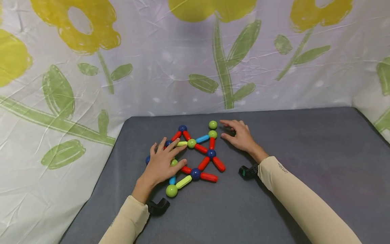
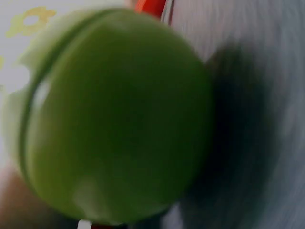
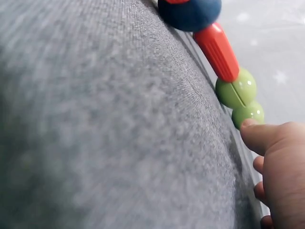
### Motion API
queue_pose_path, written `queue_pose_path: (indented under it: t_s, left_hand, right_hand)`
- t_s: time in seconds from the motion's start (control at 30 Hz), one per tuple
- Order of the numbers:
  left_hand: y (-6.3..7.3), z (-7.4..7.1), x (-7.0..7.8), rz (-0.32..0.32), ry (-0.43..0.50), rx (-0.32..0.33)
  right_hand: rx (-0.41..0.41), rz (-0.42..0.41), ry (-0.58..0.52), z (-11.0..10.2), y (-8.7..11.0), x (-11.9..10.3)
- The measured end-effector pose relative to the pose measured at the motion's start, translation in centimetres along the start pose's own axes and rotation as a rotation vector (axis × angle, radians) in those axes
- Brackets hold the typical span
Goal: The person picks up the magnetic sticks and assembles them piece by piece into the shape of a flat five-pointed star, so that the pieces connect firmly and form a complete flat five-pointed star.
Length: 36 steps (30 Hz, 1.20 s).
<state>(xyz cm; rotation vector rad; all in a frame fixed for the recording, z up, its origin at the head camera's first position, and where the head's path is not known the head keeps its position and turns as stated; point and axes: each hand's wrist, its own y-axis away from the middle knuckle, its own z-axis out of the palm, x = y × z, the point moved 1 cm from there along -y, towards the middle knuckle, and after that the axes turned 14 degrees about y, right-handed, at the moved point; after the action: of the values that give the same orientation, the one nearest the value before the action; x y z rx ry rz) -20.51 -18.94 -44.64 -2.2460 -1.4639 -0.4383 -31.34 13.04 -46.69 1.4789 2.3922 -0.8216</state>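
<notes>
A flat structure of balls and rods lies on the grey table, with red rods (image 1: 209, 177), blue balls (image 1: 195, 174) and green balls (image 1: 172, 190). My left hand (image 1: 159, 164) spreads its fingers over the left side of it, hiding part. A large green ball (image 2: 119, 114) fills most of the left wrist view. At the far end, a loose-looking green ball (image 1: 213, 125) sits just beyond another green ball (image 1: 212, 134). My right hand (image 1: 240, 137) is right of these two, fingers loosely bent, holding nothing. In the right wrist view its thumb overlaps the end green ball (image 3: 249, 114); contact is unclear.
The dark grey table (image 1: 289, 142) stretches to the right of the structure. A white cloth (image 1: 158, 67) with painted yellow flowers hangs behind and to the left. Black wrist devices (image 1: 248, 171) sit under both wrists.
</notes>
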Motion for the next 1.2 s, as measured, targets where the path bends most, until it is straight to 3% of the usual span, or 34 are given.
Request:
queue_pose_path:
  t_s: [0.2,0.57,0.77,0.97,1.2]
  left_hand:
    - [0.0,-0.8,-0.8,-0.023,0.052,-0.042]
    - [-0.1,-0.5,-1.0,-0.020,0.058,-0.056]
    - [0.1,-0.7,-1.1,-0.028,0.049,-0.042]
    - [0.1,-0.5,-1.1,-0.032,0.047,-0.050]
    - [-0.2,0.1,-0.4,-0.049,0.025,-0.032]
  right_hand:
    - [-0.031,-0.016,-0.002,0.4,-0.8,-0.3]
    - [-0.057,-0.093,-0.085,1.4,-2.1,-1.6]
    - [-0.040,-0.042,-0.072,2.0,-2.4,-1.7]
    - [-0.003,-0.005,-0.077,1.3,-1.1,-1.3]
    - [0.034,-0.012,-0.105,-0.8,2.4,-0.1]
